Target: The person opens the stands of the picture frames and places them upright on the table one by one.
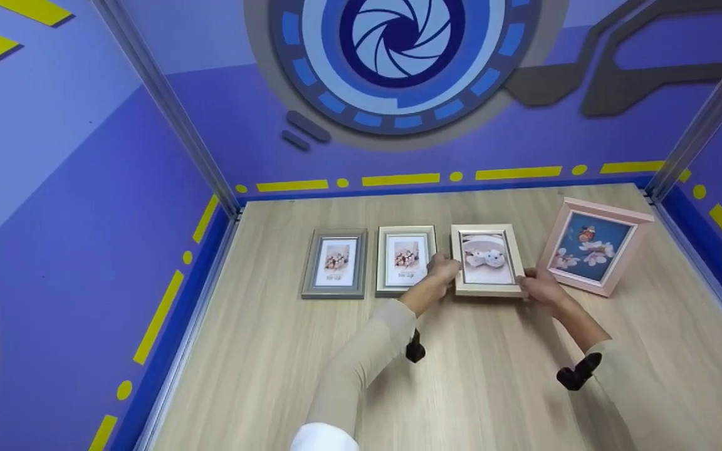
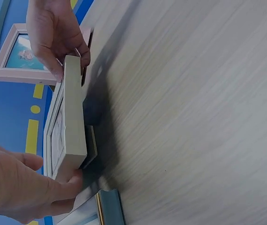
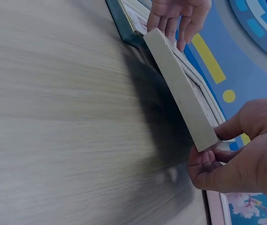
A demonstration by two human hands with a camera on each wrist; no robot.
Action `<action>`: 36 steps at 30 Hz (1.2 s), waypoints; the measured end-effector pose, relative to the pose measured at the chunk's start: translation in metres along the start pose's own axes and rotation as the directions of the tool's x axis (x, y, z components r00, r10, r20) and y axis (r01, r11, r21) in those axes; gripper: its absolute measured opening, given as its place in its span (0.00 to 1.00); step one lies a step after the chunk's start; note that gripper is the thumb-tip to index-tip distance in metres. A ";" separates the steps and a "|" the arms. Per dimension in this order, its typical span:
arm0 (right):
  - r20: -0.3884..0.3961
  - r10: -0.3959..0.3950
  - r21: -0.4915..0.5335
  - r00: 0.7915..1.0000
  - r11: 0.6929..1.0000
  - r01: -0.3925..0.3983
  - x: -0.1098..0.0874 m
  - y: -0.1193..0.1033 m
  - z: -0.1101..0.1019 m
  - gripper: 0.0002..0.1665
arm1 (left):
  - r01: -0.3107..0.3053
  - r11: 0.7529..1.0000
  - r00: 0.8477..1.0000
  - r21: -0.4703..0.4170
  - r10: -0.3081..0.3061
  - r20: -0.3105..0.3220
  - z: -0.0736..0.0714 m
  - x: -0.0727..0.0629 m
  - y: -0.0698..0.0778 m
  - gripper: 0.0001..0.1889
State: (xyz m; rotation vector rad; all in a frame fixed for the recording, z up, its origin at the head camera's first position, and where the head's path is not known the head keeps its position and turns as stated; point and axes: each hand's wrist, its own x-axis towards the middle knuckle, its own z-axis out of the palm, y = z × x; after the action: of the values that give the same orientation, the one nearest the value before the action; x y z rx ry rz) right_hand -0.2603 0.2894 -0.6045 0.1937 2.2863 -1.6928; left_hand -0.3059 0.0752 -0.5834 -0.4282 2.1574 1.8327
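Beige sleeves [image 1: 361, 369] come closest in the head view, reaching over a wooden table [image 1: 261, 376]. Between the left hand [image 1: 442, 272] and the right hand [image 1: 539, 288] is a cream picture frame [image 1: 486, 262], gripped at its left side and lower right corner. Left of it are a silver frame [image 1: 406, 258] and then a gray frame [image 1: 334, 263]; a pink frame [image 1: 594, 247] stands just right of it.

From the left wrist, the left hand is nearest, holding one end of the cream picture frame. The right hand pinches the opposite end, near the pink frame. A dark flap [image 2: 91, 145] juts from its back.

From the right wrist, the right hand comes first, thumb and curled fingers pinching a corner. Past it, the left hand's fingers hold the far end. Shadow falls across the table below; whether the cream picture frame touches the wood, I cannot tell.
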 end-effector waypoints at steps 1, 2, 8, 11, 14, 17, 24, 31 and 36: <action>-0.001 0.000 0.007 1.000 1.000 0.000 0.000 -0.001 -0.001 0.32 | 0.006 1.000 1.000 -0.011 -0.006 0.000 0.000 0.000 0.001 0.25; 0.000 -0.005 0.013 1.000 1.000 0.005 0.000 -0.001 -0.002 0.32 | 0.011 1.000 1.000 -0.023 -0.011 -0.001 0.000 0.001 0.002 0.26; 0.049 -0.059 0.095 0.997 0.994 0.054 0.001 -0.006 -0.001 0.29 | 0.002 1.000 0.999 -0.007 -0.002 -0.038 -0.007 0.004 0.007 0.26; 0.064 -0.065 0.102 0.996 0.993 0.058 0.000 -0.008 0.002 0.30 | -0.013 0.999 0.999 0.033 0.015 -0.052 -0.013 0.005 0.007 0.28; 0.068 -0.050 0.089 0.996 0.995 0.044 -0.002 -0.010 0.005 0.31 | -0.015 0.999 0.999 0.034 0.016 -0.039 -0.019 0.004 0.006 0.30; 0.071 -0.039 0.080 0.997 0.996 0.034 -0.002 -0.010 0.007 0.32 | -0.011 1.000 1.000 -0.002 0.011 -0.015 -0.024 0.002 0.006 0.31; 0.071 -0.033 0.104 0.997 0.994 0.026 -0.003 -0.005 0.013 0.34 | -0.014 1.000 1.000 -0.025 0.014 0.013 -0.035 -0.003 0.004 0.28; 0.050 -0.032 0.079 0.998 0.997 0.028 0.000 -0.010 0.017 0.35 | -0.031 0.998 0.998 -0.047 0.034 0.053 -0.046 -0.007 0.006 0.24; 0.045 -0.048 0.062 0.998 0.997 0.045 0.005 -0.015 0.019 0.36 | -0.054 0.996 0.996 -0.067 0.059 0.074 -0.052 -0.008 0.009 0.24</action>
State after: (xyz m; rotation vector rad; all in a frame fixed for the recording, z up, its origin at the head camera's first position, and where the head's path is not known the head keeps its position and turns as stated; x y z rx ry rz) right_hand -0.2658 0.2665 -0.5975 0.1137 2.2240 -1.7727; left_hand -0.3030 0.0252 -0.5639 -0.3091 2.0854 1.9218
